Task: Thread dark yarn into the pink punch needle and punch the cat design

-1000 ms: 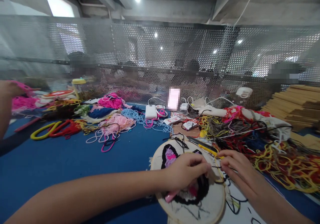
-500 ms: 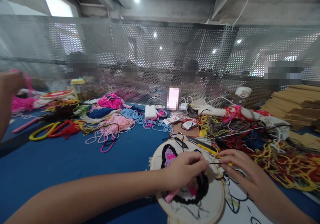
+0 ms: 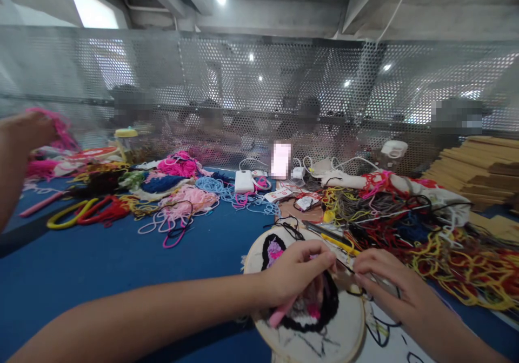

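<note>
My left hand (image 3: 298,274) is closed above an embroidery hoop (image 3: 359,330), wrapped round a pink-handled punch needle (image 3: 279,314). The handle's end sticks out below the palm; the needle tip is hard to make out. A black yarn (image 3: 344,266) runs from my left fingertips to my right hand (image 3: 387,279), whose thumb and fingers pinch its other end. Inside the hoop, white cloth carries a looped design with a thick black outline (image 3: 334,301) and purple and pink patches. Drawn lines show on the cloth below it.
Beyond the hoop lie a yellow-and-black cutter (image 3: 340,243) and tangled yarn (image 3: 458,260). More yarn heaps (image 3: 186,201) line the blue table (image 3: 170,260). A phone (image 3: 281,160) stands before the perforated screen (image 3: 235,93). At left, another person's hand (image 3: 38,130) holds pink yarn.
The black yarn between my hands has gone from nearly level to slanting down rightward. My right hand has dipped slightly. The other person's hand has moved right with the pink yarn.
</note>
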`<state>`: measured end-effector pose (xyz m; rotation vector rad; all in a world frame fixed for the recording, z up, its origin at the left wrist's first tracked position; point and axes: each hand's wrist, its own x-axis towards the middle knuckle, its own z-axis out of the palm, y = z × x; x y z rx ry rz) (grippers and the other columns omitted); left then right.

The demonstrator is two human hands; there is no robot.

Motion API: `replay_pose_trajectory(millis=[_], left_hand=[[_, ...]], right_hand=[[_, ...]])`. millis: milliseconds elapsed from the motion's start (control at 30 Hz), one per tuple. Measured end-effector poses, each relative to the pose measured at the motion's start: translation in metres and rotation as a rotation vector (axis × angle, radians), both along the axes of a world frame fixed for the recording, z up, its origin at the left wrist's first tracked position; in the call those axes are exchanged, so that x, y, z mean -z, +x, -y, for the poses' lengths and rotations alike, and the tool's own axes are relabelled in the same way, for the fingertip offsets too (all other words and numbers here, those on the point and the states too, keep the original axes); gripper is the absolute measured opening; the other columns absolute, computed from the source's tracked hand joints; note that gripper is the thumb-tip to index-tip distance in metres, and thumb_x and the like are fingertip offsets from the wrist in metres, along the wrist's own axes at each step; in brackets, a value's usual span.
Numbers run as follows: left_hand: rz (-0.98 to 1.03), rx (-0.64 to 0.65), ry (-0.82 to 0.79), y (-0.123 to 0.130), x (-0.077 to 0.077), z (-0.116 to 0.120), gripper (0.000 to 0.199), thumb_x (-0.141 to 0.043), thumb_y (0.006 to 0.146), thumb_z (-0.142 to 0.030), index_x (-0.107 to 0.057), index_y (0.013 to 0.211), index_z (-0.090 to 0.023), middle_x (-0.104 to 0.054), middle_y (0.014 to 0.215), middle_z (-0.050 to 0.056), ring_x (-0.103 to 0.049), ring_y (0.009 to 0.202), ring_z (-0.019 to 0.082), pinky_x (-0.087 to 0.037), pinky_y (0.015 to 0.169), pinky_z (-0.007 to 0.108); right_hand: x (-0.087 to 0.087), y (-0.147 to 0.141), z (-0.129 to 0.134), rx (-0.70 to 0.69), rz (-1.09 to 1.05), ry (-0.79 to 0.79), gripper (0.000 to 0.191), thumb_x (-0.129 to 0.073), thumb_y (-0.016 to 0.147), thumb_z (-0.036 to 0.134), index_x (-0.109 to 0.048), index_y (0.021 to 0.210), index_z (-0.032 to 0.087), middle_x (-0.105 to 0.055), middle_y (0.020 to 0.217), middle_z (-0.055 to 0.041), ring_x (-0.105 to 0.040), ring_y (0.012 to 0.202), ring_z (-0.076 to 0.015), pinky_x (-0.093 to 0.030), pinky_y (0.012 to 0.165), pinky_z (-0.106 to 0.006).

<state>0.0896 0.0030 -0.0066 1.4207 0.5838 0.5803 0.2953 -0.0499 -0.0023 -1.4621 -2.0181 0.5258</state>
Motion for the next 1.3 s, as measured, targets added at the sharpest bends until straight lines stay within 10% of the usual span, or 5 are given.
replay_pose_trajectory(millis=[267,767,1300], left_hand=[[0.220,0.407,-0.351,0.003,-0.002,-0.008,0.036,-0.055,0.079,-0.050,-0.049,0.080,-0.015,-0.064,0.065,0.005,-0.050,0.035,0.007,-0.020,0.027,0.016],[0.104,0.271,-0.212,0.003,-0.006,-0.001,0.028,-0.052,0.084,-0.039,-0.053,0.073,-0.014,-0.060,0.062,-0.001,-0.040,0.033,0.002,-0.028,0.032,0.016],[0.064,0.182,-0.222,0.004,-0.004,-0.001,0.027,-0.055,0.080,-0.039,-0.058,0.073,-0.013,-0.065,0.069,0.003,-0.038,0.029,0.002,-0.026,0.027,0.016]], right_hand=[[0.001,-0.007,0.005,-0.176,-0.045,-0.025,0.024,-0.047,0.085,0.036,-0.066,0.076,0.024,-0.059,0.089,-0.0065,-0.054,0.088,-0.0222,-0.044,0.078,-0.033],[-0.007,0.018,-0.007,-0.013,0.110,0.056,0.026,-0.048,0.085,0.041,-0.060,0.103,0.027,-0.052,0.119,-0.0068,-0.044,0.116,-0.0244,-0.033,0.099,-0.040],[0.006,-0.006,-0.093,-0.056,0.566,0.106,0.029,-0.047,0.085,0.031,-0.061,0.105,0.015,-0.063,0.103,-0.0124,-0.058,0.097,-0.0255,-0.045,0.084,-0.038]])
